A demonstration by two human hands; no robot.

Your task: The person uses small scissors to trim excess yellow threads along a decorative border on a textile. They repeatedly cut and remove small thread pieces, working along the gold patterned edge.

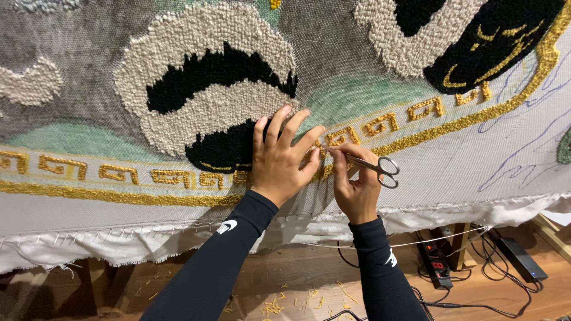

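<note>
I see the right hand (355, 189) closed around a pair of small polished steel scissors (369, 164), fingers pinching the shank, the two round finger loops standing free to the right of the knuckles. The thin blades point left, and their tips meet the looped gold yarn border band (416, 134) just beside the left hand; I cannot tell whether the blades are parted. The left hand (279, 159) lies flat and open, fingers spread, pressed against the tufted rug stretched on grey woven backing cloth (333, 53), holding nothing. Its fingertips rest at the edge of a black pile patch (223, 148) ringed by nubbly cream pile. Both forearms wear smooth black sleeves. Above the left hand runs a pale green painted area of bare cloth. Below the hands the backing turns white, its frayed edge (119, 252) hanging in soft folds. Farther below lies a wooden floor (297, 267) scattered with yellow yarn clippings, with a black power strip (433, 258) and cables to the right.
</note>
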